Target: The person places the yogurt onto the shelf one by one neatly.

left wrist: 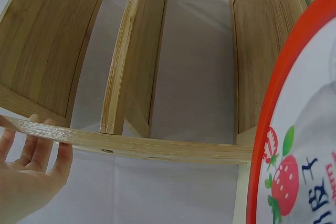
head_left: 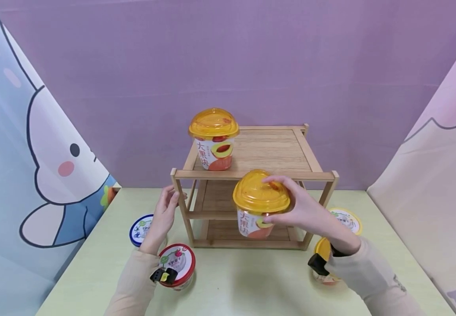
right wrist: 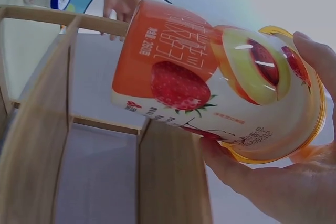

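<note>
My right hand (head_left: 303, 206) grips a yogurt cup (head_left: 254, 224) by its yellow domed lid, holding it up in front of the wooden shelf rack (head_left: 251, 175). In the right wrist view the cup's printed side (right wrist: 210, 72) shows a peach and a strawberry, with thumb and fingers around the lid end. At the rack's left front post my left hand (head_left: 166, 210) holds on; its fingers (left wrist: 39, 153) bend around the wood in the left wrist view. A matching yogurt cup (head_left: 216, 151) stands upright on the left of the top shelf.
A red-lidded tub (head_left: 177, 265) and a blue-lidded tub (head_left: 141, 229) sit on the table (head_left: 220, 289) around my left forearm. At right are a pale-lidded tub (head_left: 346, 220) with a yellow rim and a yellow-lidded cup (head_left: 323, 249), partly behind my right wrist. A purple cloth (head_left: 251, 66) hangs behind.
</note>
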`<control>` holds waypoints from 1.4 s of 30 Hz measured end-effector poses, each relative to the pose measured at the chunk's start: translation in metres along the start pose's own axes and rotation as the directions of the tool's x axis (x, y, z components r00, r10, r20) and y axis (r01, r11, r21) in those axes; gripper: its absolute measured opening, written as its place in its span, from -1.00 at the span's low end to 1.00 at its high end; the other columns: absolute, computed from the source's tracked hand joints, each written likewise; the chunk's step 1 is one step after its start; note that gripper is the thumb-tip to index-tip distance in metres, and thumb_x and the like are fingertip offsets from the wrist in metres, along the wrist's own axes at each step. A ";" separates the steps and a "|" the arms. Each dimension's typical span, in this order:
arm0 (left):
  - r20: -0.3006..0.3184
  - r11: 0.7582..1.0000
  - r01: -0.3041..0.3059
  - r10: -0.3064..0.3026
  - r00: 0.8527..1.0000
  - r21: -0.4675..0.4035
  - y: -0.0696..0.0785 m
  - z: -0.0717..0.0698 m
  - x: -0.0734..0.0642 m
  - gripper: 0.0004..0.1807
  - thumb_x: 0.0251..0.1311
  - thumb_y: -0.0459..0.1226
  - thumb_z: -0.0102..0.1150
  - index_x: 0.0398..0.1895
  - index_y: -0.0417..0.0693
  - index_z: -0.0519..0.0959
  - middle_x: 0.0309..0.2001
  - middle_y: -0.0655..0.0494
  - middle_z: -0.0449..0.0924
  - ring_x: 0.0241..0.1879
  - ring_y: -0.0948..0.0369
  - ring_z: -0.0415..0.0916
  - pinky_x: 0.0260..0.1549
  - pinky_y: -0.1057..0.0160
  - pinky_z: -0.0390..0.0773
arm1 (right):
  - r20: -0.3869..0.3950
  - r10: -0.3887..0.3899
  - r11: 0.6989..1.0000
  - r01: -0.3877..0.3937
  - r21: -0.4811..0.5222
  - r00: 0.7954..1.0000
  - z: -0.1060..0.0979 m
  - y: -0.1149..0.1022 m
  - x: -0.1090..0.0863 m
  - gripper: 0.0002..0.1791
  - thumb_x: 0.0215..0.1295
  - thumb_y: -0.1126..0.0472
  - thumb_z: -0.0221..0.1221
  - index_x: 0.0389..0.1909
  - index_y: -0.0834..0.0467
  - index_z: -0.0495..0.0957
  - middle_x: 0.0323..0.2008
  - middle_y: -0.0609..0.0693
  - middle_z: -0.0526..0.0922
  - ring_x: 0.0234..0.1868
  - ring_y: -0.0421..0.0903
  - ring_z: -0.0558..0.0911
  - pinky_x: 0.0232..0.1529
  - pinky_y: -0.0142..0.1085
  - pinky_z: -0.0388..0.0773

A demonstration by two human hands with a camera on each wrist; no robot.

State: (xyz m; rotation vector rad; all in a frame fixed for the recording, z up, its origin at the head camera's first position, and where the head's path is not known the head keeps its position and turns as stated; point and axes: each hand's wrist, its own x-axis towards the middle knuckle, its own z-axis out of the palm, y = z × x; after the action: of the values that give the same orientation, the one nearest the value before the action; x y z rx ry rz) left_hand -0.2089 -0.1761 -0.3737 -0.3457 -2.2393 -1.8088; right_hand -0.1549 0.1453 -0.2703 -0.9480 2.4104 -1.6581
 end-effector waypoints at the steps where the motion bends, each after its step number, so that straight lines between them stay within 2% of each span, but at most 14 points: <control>1: 0.001 1.000 0.000 0.000 1.000 0.004 0.000 0.000 0.000 -0.60 0.35 -0.16 -0.31 0.15 -0.21 0.15 -0.04 -0.25 0.35 0.03 0.03 0.29 0.10 0.02 0.22 | 0.003 0.002 1.000 -0.002 0.002 1.000 -0.002 -0.002 0.001 -0.25 -0.12 0.33 0.34 0.13 0.13 0.20 0.06 0.12 0.32 -0.01 0.02 0.42 -0.07 -0.33 0.46; 4: 0.001 1.000 -0.001 0.001 1.000 0.003 0.000 0.000 0.000 -0.60 0.35 -0.16 -0.30 0.15 -0.21 0.15 -0.04 -0.26 0.35 0.03 0.01 0.29 0.11 0.00 0.22 | 0.003 0.000 1.000 0.000 0.007 1.000 -0.008 -0.008 0.005 -0.26 -0.11 0.34 0.33 0.13 0.16 0.19 0.04 0.14 0.34 -0.04 0.01 0.43 -0.09 -0.31 0.48; 7: -0.009 1.000 -0.007 0.007 1.000 0.008 0.000 0.001 0.000 -0.60 0.35 -0.17 -0.30 0.14 -0.24 0.16 -0.06 -0.24 0.37 -0.01 0.10 0.32 0.08 0.12 0.27 | 0.010 0.001 1.000 -0.001 0.028 1.000 -0.014 -0.013 0.008 -0.26 -0.09 0.35 0.32 0.14 0.18 0.17 0.03 0.15 0.35 -0.04 0.00 0.44 -0.11 -0.30 0.49; 11: -0.020 1.000 -0.018 0.019 1.000 0.016 -0.001 0.001 0.000 -0.61 0.36 -0.20 -0.31 0.13 -0.27 0.17 -0.08 -0.24 0.38 -0.07 0.22 0.35 0.06 0.15 0.29 | 0.017 -0.006 0.998 0.004 0.065 1.000 -0.020 -0.021 0.014 -0.26 -0.08 0.37 0.30 0.14 0.22 0.15 0.05 0.17 0.31 -0.04 -0.03 0.43 -0.11 -0.31 0.49; 14: -0.020 1.000 -0.021 0.021 1.000 0.019 0.000 0.001 0.000 -0.63 0.36 -0.22 -0.32 0.12 -0.27 0.17 -0.08 -0.25 0.38 -0.09 0.26 0.36 0.07 0.06 0.28 | 0.009 -0.040 0.997 0.040 0.068 0.999 -0.024 -0.027 0.020 -0.27 -0.08 0.43 0.28 0.13 0.28 0.14 0.03 0.21 0.31 -0.05 -0.05 0.44 -0.14 -0.31 0.51; 19: -0.026 1.000 -0.013 0.013 1.000 0.014 0.000 0.002 0.001 -0.65 0.36 -0.24 -0.32 0.10 -0.27 0.19 -0.09 -0.26 0.39 -0.13 0.34 0.36 0.03 0.17 0.33 | -0.007 -0.052 0.998 0.052 0.022 0.999 -0.033 -0.042 0.028 -0.28 -0.09 0.47 0.27 0.12 0.28 0.15 0.01 0.20 0.33 -0.10 -0.08 0.46 -0.18 -0.34 0.52; 25: -0.024 1.000 -0.011 0.012 1.000 0.024 -0.001 0.002 0.001 -0.65 0.36 -0.24 -0.32 0.11 -0.26 0.19 -0.08 -0.25 0.40 -0.08 0.22 0.37 -0.02 0.36 0.34 | -0.015 -0.027 0.999 0.027 -0.038 1.000 -0.048 -0.058 0.039 -0.29 -0.04 0.43 0.25 0.15 0.22 0.14 0.02 0.18 0.34 -0.07 -0.05 0.46 -0.15 -0.33 0.51; 34: -0.020 1.000 -0.008 0.008 1.000 0.012 0.000 0.001 0.001 -0.63 0.36 -0.24 -0.32 0.14 -0.26 0.17 -0.07 -0.25 0.37 0.00 0.02 0.33 0.07 0.09 0.29 | -0.063 0.018 0.998 -0.022 -0.067 0.998 -0.068 -0.067 0.061 -0.38 0.07 0.37 0.19 0.15 0.10 0.16 0.00 0.15 0.39 -0.10 -0.05 0.49 -0.16 -0.35 0.50; 38: -0.024 1.000 -0.007 0.008 1.000 0.019 -0.001 0.001 0.001 -0.63 0.36 -0.24 -0.32 0.14 -0.25 0.17 -0.06 -0.25 0.37 0.00 0.00 0.33 0.07 0.06 0.29 | -0.082 0.057 0.990 -0.067 -0.123 0.995 -0.075 -0.064 0.071 -0.39 0.09 0.27 0.20 0.15 0.07 0.17 0.01 0.09 0.40 -0.09 -0.08 0.48 -0.11 -0.35 0.45; 42: -0.032 0.999 -0.036 0.037 0.999 0.025 -0.002 0.002 0.001 -0.60 0.35 -0.17 -0.31 0.12 -0.26 0.19 -0.09 -0.23 0.40 -0.02 0.01 0.35 0.04 0.03 0.31 | -0.099 0.093 0.981 -0.109 -0.164 0.991 -0.080 -0.061 0.079 -0.38 0.08 0.20 0.22 0.15 0.05 0.17 0.02 0.07 0.40 -0.06 -0.09 0.44 -0.02 -0.26 0.37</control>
State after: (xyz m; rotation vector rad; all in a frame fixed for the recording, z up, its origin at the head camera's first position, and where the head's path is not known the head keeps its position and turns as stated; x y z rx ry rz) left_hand -0.2101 -0.1748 -0.3752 -0.3481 -2.2173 -1.7544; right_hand -0.2222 0.1560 -0.1627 -0.7697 2.6456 -1.5144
